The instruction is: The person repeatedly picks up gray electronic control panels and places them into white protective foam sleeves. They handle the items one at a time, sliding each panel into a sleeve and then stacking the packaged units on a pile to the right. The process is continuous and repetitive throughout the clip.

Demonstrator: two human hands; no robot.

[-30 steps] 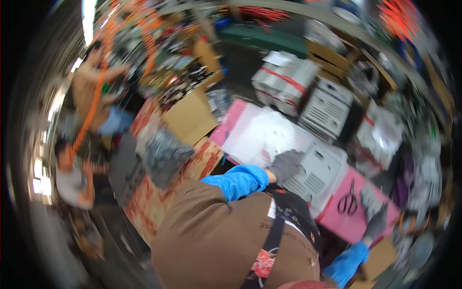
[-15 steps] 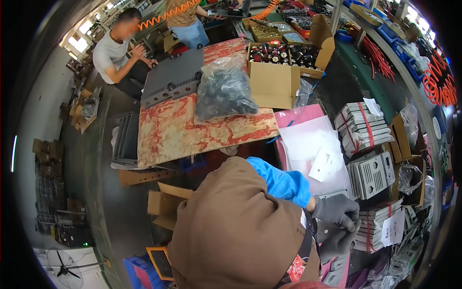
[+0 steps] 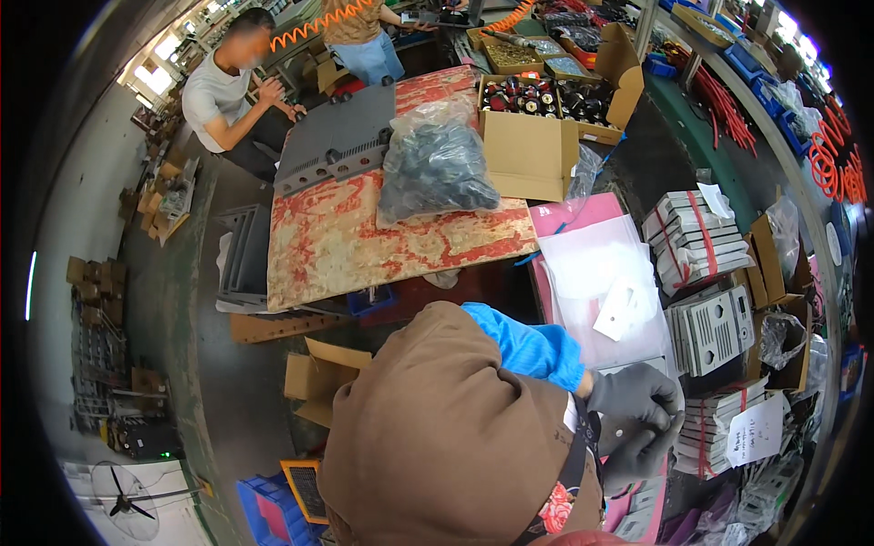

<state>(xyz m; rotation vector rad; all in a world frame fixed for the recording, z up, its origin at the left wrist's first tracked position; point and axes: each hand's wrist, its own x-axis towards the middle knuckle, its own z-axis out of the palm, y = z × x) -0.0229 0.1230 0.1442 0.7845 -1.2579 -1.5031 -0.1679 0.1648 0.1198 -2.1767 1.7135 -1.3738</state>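
My left hand (image 3: 630,393), in a grey glove below a blue sleeve (image 3: 533,350), has its fingers curled. Close against it, my right hand (image 3: 635,458), also grey-gloved, is closed with its fingertips meeting the left's. Whatever is pinched between them is hidden by the fingers. Beside the hands shows part of a light grey metal plate (image 3: 615,429) with a small hole. Just beyond the left hand, translucent plastic sheets (image 3: 578,278) lie on a pink surface (image 3: 555,217). A small pale plate with holes (image 3: 617,312) rests on those sheets.
Stacked grey vented panels (image 3: 708,332) and red-strapped bundles (image 3: 694,238) stand beyond the hands. A worn red-and-tan table (image 3: 401,259) bears a bag of dark parts (image 3: 437,168), a grey panel (image 3: 332,136) and an open carton (image 3: 523,150). A co-worker (image 3: 218,100) sits behind it.
The whole view has shifted slightly, so the surroundings sit a little farther right. My hands stay together, with only a small change in the fingers.
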